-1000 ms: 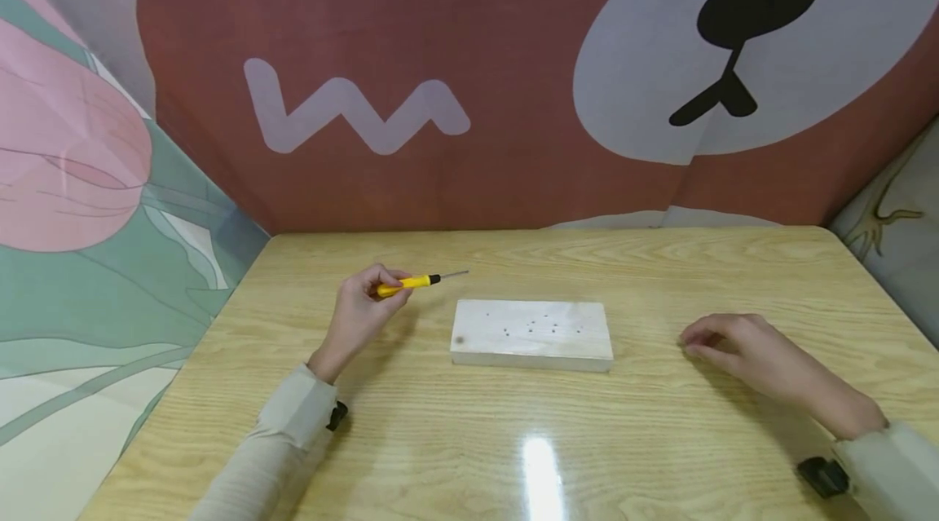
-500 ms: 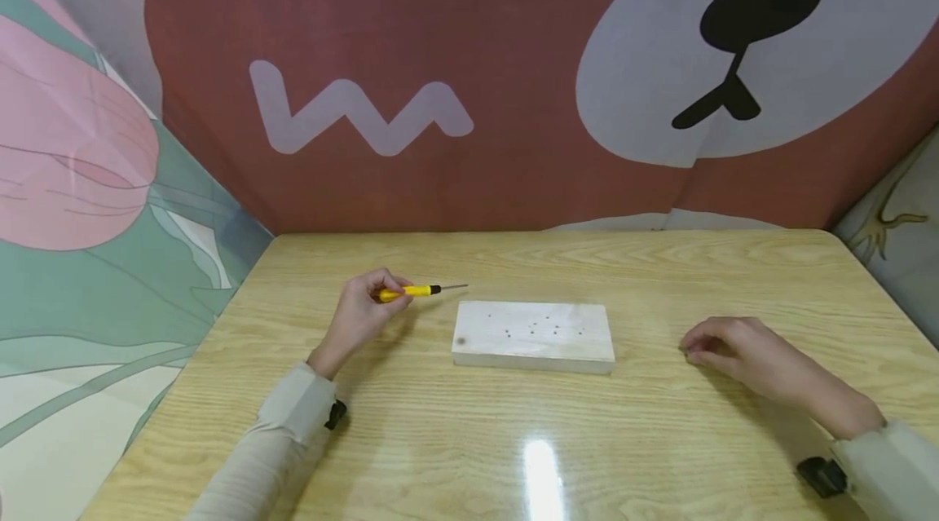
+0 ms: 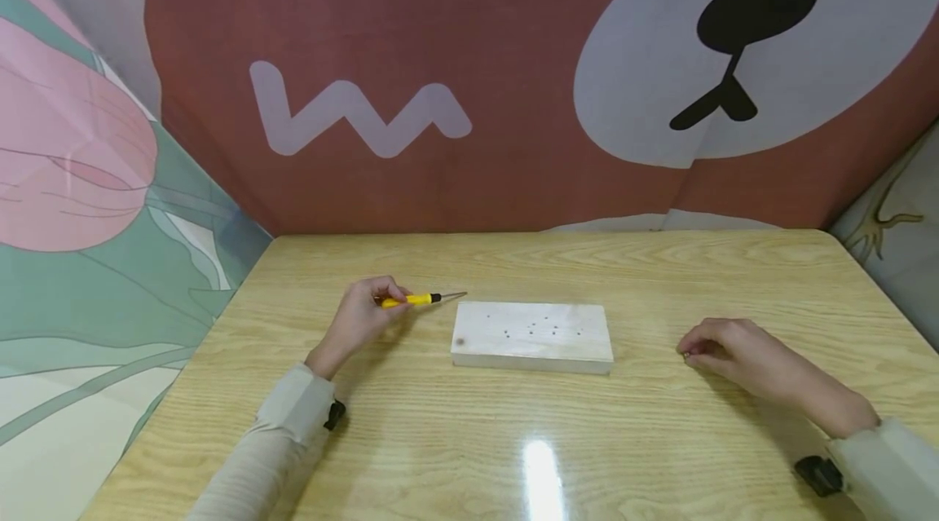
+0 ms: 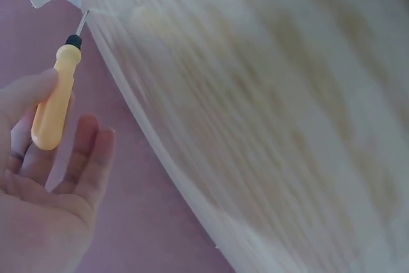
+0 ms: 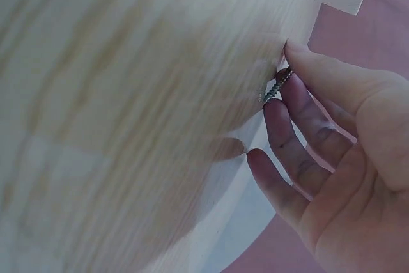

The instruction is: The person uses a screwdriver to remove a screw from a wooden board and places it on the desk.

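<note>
In the head view my left hand (image 3: 359, 317) pinches a yellow screwdriver (image 3: 409, 301) by its handle, shaft pointing right. The left wrist view shows the screwdriver (image 4: 56, 97) between thumb and fingers, with a black collar and thin metal shaft. A pale wooden block (image 3: 531, 336) with several small dark holes lies flat on the table, right of the screwdriver's tip and apart from it. Over at the right, my right hand (image 3: 744, 354) is low at the tabletop. In the right wrist view, a threaded screw (image 5: 278, 86) is held between its thumb and fingers; the screw's head is hidden.
A wood-grain table (image 3: 440, 439) carries the block. Behind it stands a printed red backdrop (image 3: 513, 178), and a floral panel (image 3: 95, 301) borders the left side. Glare marks the table's front middle.
My left hand has come down slightly with the screwdriver, its tip now lower and near the block's back left corner. The right hand has barely shifted; a bit of the screw now shows at its fingertips.
</note>
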A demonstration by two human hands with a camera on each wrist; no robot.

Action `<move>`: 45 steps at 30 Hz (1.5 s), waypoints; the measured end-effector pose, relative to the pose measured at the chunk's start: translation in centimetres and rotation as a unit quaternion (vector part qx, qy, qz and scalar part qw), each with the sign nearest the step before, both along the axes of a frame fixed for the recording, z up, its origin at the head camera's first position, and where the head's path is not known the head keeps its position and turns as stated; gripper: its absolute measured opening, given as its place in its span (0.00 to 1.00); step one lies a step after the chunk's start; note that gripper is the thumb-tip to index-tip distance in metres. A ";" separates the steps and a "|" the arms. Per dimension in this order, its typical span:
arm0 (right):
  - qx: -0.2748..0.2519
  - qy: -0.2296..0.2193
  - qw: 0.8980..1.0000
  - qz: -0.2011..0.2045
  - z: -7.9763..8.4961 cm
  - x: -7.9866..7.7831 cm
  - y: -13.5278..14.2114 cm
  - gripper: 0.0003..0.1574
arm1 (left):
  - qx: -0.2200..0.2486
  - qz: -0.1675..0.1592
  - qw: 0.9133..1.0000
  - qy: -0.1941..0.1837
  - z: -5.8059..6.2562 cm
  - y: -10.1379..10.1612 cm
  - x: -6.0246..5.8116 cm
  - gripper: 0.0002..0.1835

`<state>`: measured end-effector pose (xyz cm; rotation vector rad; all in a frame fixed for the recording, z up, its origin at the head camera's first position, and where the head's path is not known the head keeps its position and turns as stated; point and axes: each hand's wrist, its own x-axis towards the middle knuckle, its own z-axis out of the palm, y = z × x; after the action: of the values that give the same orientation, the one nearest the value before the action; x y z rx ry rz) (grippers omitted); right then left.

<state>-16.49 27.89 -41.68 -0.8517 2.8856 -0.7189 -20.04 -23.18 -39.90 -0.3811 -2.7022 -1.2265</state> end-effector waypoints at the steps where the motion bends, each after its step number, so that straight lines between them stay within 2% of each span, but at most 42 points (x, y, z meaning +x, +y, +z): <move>1: 0.001 -0.002 1.000 -0.001 0.0 0.0 0.0 0.08 | -0.008 -0.002 1.000 0.000 0.0 0.0 0.0 0.05; 6: -0.001 0.005 1.000 0.001 -0.1 0.0 0.0 0.08 | -0.049 -0.003 0.999 -0.010 -0.1 -0.2 0.0 0.03; 13: -0.008 0.014 1.000 0.009 -0.3 -0.1 0.2 0.09 | -0.091 -0.005 0.994 -0.053 -0.2 -0.4 -0.2 0.09; 26: -0.016 0.044 0.999 0.016 -0.5 0.0 0.3 0.11 | -0.125 -0.042 0.987 -0.088 -0.4 -0.5 -0.4 0.12; 29: -0.016 0.035 0.999 0.019 -0.5 0.0 0.3 0.10 | -0.133 -0.050 0.986 -0.088 -0.4 -0.5 -0.3 0.12; 38: -0.010 0.022 1.000 0.019 -0.4 -0.1 0.3 0.10 | -0.131 -0.050 0.986 -0.091 -0.3 -0.5 0.0 0.14; 45: -0.013 0.031 0.999 0.019 -0.4 -0.1 0.4 0.10 | -0.139 -0.042 0.985 -0.090 -0.3 -0.5 0.0 0.13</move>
<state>-16.55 28.25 -42.05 -0.9440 2.9115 -0.7406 -20.01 -23.66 -40.23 -0.4403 -3.0528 -0.9440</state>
